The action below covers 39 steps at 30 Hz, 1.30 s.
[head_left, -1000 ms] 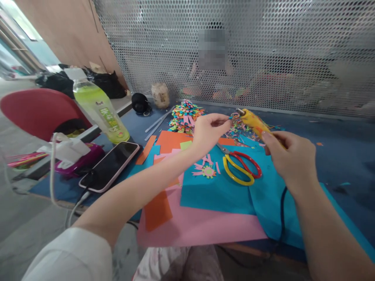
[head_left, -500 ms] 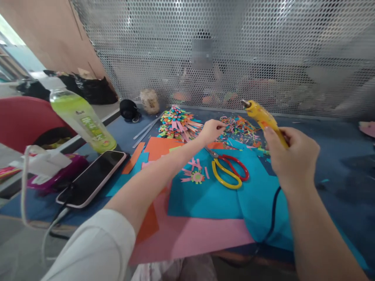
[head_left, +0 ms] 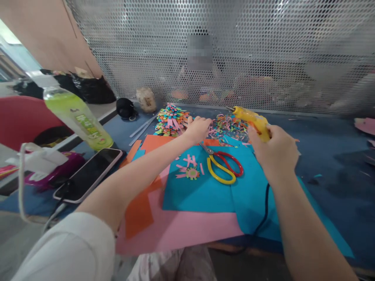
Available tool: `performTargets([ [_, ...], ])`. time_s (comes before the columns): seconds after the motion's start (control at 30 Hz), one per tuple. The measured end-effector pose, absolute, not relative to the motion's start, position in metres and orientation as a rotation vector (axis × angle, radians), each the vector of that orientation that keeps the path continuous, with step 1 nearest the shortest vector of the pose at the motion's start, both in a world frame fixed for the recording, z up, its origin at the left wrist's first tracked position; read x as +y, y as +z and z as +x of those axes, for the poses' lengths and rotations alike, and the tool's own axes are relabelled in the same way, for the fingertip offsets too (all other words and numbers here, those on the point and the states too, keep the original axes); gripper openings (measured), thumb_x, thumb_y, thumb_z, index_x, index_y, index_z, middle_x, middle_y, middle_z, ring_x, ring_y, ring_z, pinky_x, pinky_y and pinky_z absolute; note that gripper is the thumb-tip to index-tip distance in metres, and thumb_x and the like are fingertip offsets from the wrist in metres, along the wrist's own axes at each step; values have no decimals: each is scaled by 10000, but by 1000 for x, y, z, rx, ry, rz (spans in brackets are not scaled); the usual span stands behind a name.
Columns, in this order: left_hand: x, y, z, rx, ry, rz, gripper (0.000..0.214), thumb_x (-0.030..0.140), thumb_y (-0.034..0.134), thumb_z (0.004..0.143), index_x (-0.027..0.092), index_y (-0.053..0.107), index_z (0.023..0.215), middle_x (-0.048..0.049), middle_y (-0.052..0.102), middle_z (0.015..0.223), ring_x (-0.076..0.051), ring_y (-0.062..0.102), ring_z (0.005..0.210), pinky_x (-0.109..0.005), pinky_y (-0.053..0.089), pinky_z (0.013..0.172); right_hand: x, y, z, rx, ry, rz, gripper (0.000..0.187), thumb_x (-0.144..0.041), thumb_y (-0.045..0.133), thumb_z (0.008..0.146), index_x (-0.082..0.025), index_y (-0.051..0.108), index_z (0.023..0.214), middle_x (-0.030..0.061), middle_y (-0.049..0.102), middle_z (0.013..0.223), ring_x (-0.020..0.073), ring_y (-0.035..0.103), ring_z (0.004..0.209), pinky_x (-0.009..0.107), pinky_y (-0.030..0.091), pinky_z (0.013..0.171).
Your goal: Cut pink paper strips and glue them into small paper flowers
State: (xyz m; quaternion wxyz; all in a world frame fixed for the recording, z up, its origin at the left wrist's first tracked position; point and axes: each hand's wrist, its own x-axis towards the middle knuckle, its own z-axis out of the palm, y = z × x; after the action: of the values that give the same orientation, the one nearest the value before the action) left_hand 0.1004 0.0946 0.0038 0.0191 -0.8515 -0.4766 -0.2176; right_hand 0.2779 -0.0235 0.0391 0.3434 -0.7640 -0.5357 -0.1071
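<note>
My right hand (head_left: 274, 150) is wrapped round a yellow glue gun (head_left: 253, 121), held above the table with its metal nozzle pointing left. My left hand (head_left: 199, 128) reaches forward beside a cone of layered, fringed paper (head_left: 171, 119) in many colours. Its fingers are apart, and I see nothing held in them. Whether it touches the cone cannot be made out. Below the hands, scissors (head_left: 224, 168) with one red and one yellow handle lie on blue paper (head_left: 199, 199). A small fringed paper flower (head_left: 192, 172) and pink cut strips (head_left: 190, 160) rest to their left.
Paper scraps (head_left: 228, 125) are heaped behind the sheets. Pink paper (head_left: 187, 230) and orange paper (head_left: 139, 216) lie nearer me. At the left stand a green drink bottle (head_left: 77, 115) and a phone (head_left: 89, 175) with a cable. Clear glue sticks (head_left: 142, 128) lie further back. A perforated metal panel (head_left: 140, 50) closes off the back.
My left hand has moved left from the scraps to the paper cone, and its closed fingers have spread. My right hand has brought the glue gun left, with its nozzle turned lower.
</note>
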Motion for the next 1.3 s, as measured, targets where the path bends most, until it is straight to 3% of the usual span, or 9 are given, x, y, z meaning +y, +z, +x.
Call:
performTargets([
  [0.17, 35, 11, 45, -1493, -583, -2772, 204, 243, 477, 820, 200, 662, 891, -36, 692, 859, -213, 600, 890, -391, 297, 888, -20, 32, 273, -1424, -201, -1862, 453, -579, 486, 736, -194, 602, 944, 110, 628, 794, 270, 572, 717, 349, 382, 588],
  [0.23, 14, 11, 28, -1447, -526, -2784, 215, 245, 455, 836, 194, 661, 870, -36, 699, 880, -209, 607, 906, -381, 288, 896, -17, 28, 272, -1426, -189, -1817, 459, -564, 511, 723, -194, 582, 985, 116, 632, 822, 273, 574, 721, 349, 385, 579],
  [0.43, -10, -6, 8, -1478, -327, -2882, 305, 345, 523, 830, 225, 605, 1098, -49, 650, 1142, -224, 576, 1049, -362, 302, 882, -11, 16, 268, -1475, -149, -1749, 553, -534, 559, 676, -166, 535, 1088, 131, 648, 938, 304, 596, 818, 380, 422, 630],
  [0.53, -8, -18, 10, -1380, -352, -2891, 384, 389, 508, 844, 245, 555, 1196, -59, 635, 1165, -226, 570, 1071, -369, 305, 908, -11, 15, 265, -1537, -100, -1797, 551, -525, 548, 680, -157, 540, 1089, 132, 648, 953, 307, 604, 837, 390, 438, 654],
  [0.77, -1, -31, 7, -1254, -436, -2970, 290, 310, 433, 894, 212, 619, 1093, -68, 675, 1069, -190, 603, 1025, -328, 370, 918, -11, 11, 260, -1625, -144, -1788, 543, -527, 545, 696, -179, 522, 1113, 134, 646, 977, 316, 608, 868, 421, 464, 671],
  [0.9, 0, -30, 3, -1456, -850, -2972, 231, 269, 476, 867, 216, 669, 982, -45, 706, 995, -177, 642, 933, -292, 450, 850, -13, 9, 255, -1621, -213, -1754, 499, -486, 553, 690, -195, 506, 1093, 108, 644, 970, 303, 611, 860, 415, 468, 673],
  [1.0, 1, -23, -1, -1750, -1530, -2842, 202, 269, 536, 826, 192, 670, 957, -41, 722, 895, -162, 668, 832, -266, 501, 764, -16, 10, 251, -1690, -309, -1667, 487, -459, 546, 687, -189, 493, 1089, 94, 648, 964, 283, 620, 818, 375, 464, 643],
  [1.1, 3, -16, -8, -1879, -2108, -2737, 226, 290, 626, 756, 141, 665, 921, -90, 716, 934, -171, 677, 814, -271, 524, 727, -19, 8, 248, -1815, -490, -1519, 489, -426, 565, 690, -160, 486, 1093, 100, 657, 934, 252, 633, 743, 322, 447, 571],
  [1.3, 5, -8, -15, -2038, -2383, -2519, 266, 294, 710, 672, 123, 680, 874, -112, 719, 911, -184, 680, 835, -286, 541, 734, -19, -4, 243, -1989, -809, -1256, 428, -394, 580, 708, -153, 475, 1045, 99, 651, 872, 223, 638, 680, 277, 397, 450],
])
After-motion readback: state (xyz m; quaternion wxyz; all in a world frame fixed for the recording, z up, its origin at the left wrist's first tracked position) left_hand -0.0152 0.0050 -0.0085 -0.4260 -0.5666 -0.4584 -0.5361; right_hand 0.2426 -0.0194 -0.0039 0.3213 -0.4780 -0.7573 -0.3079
